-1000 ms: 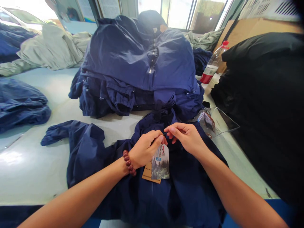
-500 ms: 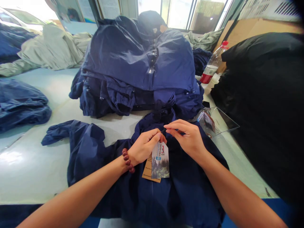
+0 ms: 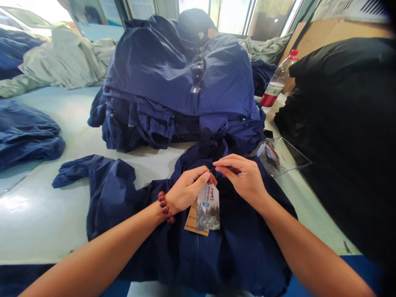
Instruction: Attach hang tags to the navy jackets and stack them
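A navy jacket (image 3: 244, 243) lies spread in front of me, one sleeve (image 3: 111, 177) stretched to the left. Above its upper part, my left hand (image 3: 188, 187) is closed in a pinch on a thin black tag string (image 3: 212, 169). Just below those fingers hang a printed hang tag (image 3: 208, 210) with a forest picture and a brown card tag (image 3: 192, 220) behind it. My right hand (image 3: 243, 175) pinches the other end of the same string, fingertips almost meeting the left ones. Whether the string passes through the jacket is hidden.
A tall stack of folded navy jackets (image 3: 179, 74) stands behind. To the right are a clear tray (image 3: 293, 152) with more tags, a red-capped bottle (image 3: 274, 84) and a big black garment pile (image 3: 343, 123). Grey cloth (image 3: 66, 62) and navy cloth (image 3: 27, 136) lie left on the pale table (image 3: 40, 222).
Both hands keep their pinch on the string, almost unmoved. The whole view has shifted slightly, with the background a little higher in the picture.
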`<state>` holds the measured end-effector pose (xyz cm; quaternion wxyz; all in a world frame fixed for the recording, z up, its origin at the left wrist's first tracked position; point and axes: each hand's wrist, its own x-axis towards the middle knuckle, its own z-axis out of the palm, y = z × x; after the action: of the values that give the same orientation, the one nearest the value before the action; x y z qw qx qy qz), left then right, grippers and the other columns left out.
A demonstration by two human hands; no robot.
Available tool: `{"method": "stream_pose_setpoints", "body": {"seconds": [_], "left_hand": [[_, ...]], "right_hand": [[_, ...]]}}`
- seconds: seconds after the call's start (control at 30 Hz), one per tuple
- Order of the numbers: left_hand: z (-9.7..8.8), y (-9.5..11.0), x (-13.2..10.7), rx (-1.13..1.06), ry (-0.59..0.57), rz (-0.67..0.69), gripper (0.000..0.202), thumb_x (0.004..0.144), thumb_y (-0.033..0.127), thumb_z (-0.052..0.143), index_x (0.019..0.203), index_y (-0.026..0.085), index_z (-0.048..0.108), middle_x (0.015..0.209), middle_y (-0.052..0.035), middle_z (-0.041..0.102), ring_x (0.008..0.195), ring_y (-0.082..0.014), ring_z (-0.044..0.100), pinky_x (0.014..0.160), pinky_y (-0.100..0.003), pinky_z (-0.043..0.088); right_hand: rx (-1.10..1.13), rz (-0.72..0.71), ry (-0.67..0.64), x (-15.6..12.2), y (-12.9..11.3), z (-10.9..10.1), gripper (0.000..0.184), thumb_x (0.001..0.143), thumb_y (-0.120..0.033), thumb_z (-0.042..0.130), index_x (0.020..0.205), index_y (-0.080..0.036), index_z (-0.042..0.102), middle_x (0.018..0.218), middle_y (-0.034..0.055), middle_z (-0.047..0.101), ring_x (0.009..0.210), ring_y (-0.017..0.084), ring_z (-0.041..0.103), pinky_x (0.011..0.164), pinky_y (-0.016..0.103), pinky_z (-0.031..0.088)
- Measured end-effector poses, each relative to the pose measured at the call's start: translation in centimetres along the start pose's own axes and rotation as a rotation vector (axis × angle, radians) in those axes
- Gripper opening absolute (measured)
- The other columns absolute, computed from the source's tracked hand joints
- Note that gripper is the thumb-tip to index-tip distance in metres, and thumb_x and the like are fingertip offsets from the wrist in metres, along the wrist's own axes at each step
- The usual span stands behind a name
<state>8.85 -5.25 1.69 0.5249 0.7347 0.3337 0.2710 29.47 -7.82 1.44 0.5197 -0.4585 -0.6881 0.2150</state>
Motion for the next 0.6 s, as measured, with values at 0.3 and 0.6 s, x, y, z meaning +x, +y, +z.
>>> {"method": "stream_pose_setpoints", "body": {"seconds": [0.3,0.6], "left_hand": [[0.05,-0.21,0.04,-0.014,0.003,0.024,0.035,0.106,0.038,0.042,0.09,0.017,0.065,0.095,-0.0046,0.07,0.086,-0.0176,0.063,0.081,-0.028,0.049],[0.1,-0.48,-0.04,-0.073,-0.002,0.002,0.033,0.105,0.037,0.043,0.085,0.017,0.059,0.092,-0.0031,0.068,0.082,-0.0161,0.06,0.074,-0.027,0.047]], "right_hand": [[-0.035,0.003,-0.015,-0.09,-0.09,0.03,0.014,0.094,-0.023,0.073,0.102,-0.028,0.083,0.099,0.0037,0.078,0.087,0.019,0.073,0.072,0.031,0.059],[-0.185,-0.191,-0.042,-0.65,0.52,-0.08,0.019,0.098,-0.021,0.069,0.112,-0.028,0.079,0.106,0.0042,0.076,0.095,0.019,0.072,0.088,0.032,0.059]]}}
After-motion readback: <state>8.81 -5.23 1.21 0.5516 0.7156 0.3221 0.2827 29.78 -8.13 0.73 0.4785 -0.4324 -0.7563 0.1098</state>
